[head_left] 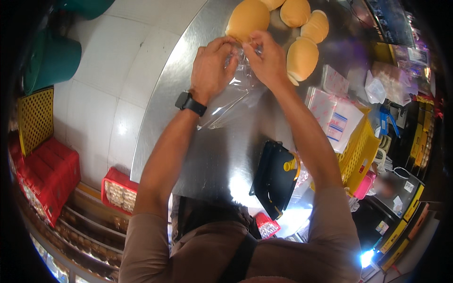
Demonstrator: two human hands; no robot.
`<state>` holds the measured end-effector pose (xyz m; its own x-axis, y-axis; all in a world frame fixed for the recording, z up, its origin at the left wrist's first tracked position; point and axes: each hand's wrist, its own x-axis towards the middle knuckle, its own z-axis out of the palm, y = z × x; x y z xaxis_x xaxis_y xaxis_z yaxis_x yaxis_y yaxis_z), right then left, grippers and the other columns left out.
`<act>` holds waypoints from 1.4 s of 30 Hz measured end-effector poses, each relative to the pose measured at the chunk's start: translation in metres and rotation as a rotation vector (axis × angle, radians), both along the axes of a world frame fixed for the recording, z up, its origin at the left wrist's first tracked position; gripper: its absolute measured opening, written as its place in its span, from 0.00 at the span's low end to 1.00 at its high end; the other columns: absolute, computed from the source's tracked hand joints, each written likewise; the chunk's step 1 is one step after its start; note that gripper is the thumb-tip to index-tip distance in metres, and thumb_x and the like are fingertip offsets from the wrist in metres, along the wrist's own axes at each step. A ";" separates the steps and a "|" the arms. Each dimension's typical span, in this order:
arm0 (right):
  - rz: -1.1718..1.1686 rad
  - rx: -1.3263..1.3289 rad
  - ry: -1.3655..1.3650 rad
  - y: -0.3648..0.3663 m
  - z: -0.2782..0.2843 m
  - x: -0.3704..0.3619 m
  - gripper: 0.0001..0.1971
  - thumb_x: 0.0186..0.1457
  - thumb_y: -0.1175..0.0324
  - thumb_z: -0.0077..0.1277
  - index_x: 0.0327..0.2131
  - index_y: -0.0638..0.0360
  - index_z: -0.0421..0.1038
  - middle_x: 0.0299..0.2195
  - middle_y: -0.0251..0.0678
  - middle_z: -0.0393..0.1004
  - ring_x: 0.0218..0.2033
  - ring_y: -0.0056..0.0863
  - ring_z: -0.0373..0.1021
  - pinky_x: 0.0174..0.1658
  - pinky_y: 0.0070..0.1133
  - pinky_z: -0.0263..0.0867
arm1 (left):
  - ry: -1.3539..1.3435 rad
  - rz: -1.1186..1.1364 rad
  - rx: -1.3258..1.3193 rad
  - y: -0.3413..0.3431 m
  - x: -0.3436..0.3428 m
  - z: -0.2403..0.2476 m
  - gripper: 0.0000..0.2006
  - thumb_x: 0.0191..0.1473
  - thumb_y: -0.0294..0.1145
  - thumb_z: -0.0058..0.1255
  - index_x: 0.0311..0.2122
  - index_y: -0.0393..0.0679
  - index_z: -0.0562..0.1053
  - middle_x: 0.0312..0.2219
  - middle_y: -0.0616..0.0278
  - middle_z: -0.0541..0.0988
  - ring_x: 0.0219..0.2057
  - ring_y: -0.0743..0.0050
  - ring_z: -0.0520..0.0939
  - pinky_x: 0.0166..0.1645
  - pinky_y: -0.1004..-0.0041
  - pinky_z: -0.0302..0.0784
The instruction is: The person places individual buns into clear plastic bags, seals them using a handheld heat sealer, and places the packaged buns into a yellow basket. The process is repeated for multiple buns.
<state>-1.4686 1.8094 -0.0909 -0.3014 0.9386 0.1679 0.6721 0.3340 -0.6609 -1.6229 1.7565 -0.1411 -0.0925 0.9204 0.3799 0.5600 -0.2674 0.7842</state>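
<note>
Clear plastic bag (229, 106) is held by both hands at its far end, over the steel table (207, 160); bag body is spread loosely toward the wearer, between the forearms. Left hand (212, 68): fingers curled, thumb brought in toward them, film gripped. Right hand (268, 61): thumb and index nearly closed in a pinch, film gripped right at the near end of the large bread roll (247, 21). Whether the roll is also gripped, or only the film, cannot be told; its near end is partly covered by the fingers. Roll is located at the far edge of the view, just beyond the hands. Dark watch (190, 104) is worn on the left wrist.

To the right of the large roll, more rolls are laid out: one round (296, 12), one ridged (315, 27), one oblong (302, 57), the last just beside the right hand. Stacked printed packaging (330, 118) is placed right of the right forearm, next to a yellow basket (354, 146). Black stand (271, 177) with a yellow ring (289, 165) is set near the table's near edge, tilted in view. Off-table, left: green bin (59, 63), red tray (120, 191) filled with small packed goods.
</note>
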 end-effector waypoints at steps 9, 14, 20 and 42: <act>0.154 -0.598 -0.099 0.069 0.046 0.072 0.09 0.55 0.69 0.58 0.38 0.60 0.74 0.37 0.28 0.76 0.39 0.17 0.69 0.43 0.19 0.65 | -0.035 0.212 -0.067 0.010 0.014 0.007 0.06 0.54 0.33 0.57 0.36 0.45 0.77 0.37 0.65 0.82 0.36 0.64 0.81 0.42 0.66 0.68; 0.331 -0.334 -0.133 0.135 0.049 0.025 0.08 0.54 0.65 0.56 0.30 0.59 0.71 0.31 0.33 0.75 0.39 0.21 0.69 0.47 0.24 0.65 | -0.036 0.305 -0.093 0.014 0.016 0.010 0.07 0.52 0.36 0.61 0.34 0.46 0.79 0.34 0.63 0.83 0.34 0.65 0.81 0.42 0.67 0.68; 0.413 -0.472 -0.255 0.169 0.025 0.018 0.09 0.56 0.69 0.53 0.24 0.59 0.67 0.32 0.32 0.76 0.37 0.20 0.71 0.50 0.25 0.66 | -0.083 0.326 -0.084 0.015 0.021 0.013 0.07 0.48 0.33 0.62 0.34 0.47 0.79 0.32 0.67 0.83 0.37 0.69 0.81 0.42 0.67 0.67; -0.149 -0.683 1.075 0.010 0.020 0.021 0.09 0.59 0.66 0.57 0.37 0.57 0.70 0.34 0.31 0.73 0.37 0.20 0.70 0.43 0.24 0.68 | -0.692 0.218 0.084 -0.022 0.006 0.072 0.11 0.56 0.28 0.58 0.42 0.36 0.74 0.36 0.60 0.77 0.37 0.78 0.78 0.41 0.77 0.76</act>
<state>-1.4473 1.8194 -0.0712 -0.1997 0.9430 -0.2664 -0.3022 -0.3179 -0.8987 -1.6173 1.7348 -0.0689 -0.5150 0.8240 0.2361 -0.0094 -0.2809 0.9597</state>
